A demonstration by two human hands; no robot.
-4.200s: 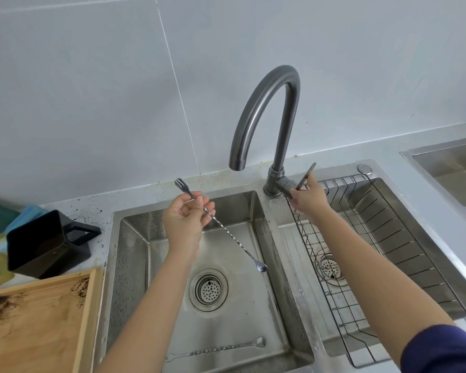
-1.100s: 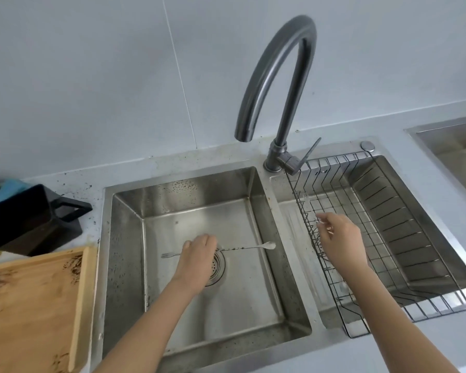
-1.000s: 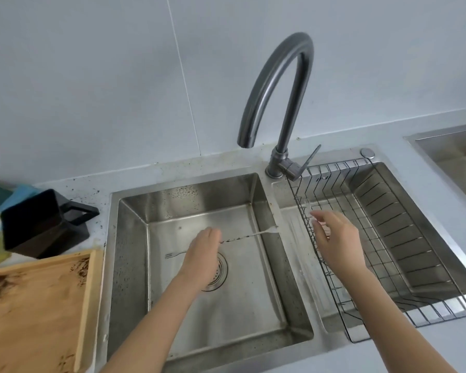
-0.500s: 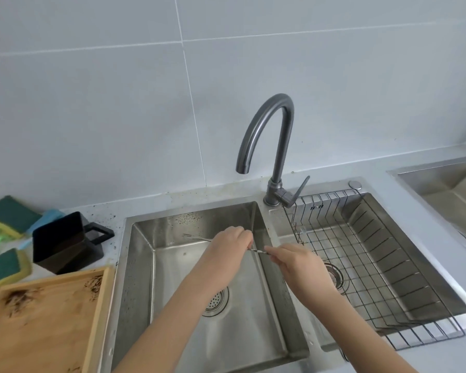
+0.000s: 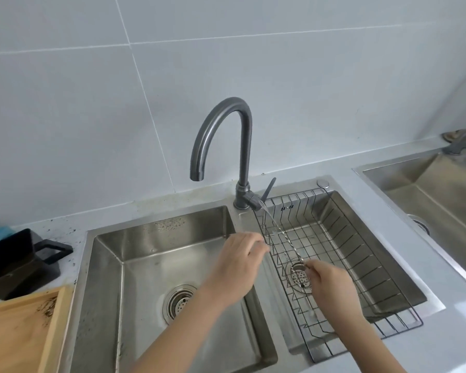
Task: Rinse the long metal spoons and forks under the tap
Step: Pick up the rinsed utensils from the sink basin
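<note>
My right hand [image 5: 331,286] is shut on one end of a long twisted metal utensil [image 5: 283,232]. The utensil slants up and away over the wire basket [image 5: 366,267] in the right basin, and its far tip lies close to the base of the tap [image 5: 242,146]. My left hand [image 5: 240,265] hovers over the divider between the two basins, its fingers loosely curled and blurred, with nothing visible in it. The spout hangs over the left basin [image 5: 156,254] and no water runs from it. Which end of the utensil I hold is hidden by my fingers.
A black container [image 5: 19,265] and a wooden tray [image 5: 19,332] sit on the counter at the left. The tap lever [image 5: 269,188] points up over the basket's back edge. A second sink [image 5: 428,200] lies at the far right. A tiled wall stands behind.
The utensil has passed from my left hand to my right hand and moved from over the left basin to over the wire basket. My left hand has let go of it.
</note>
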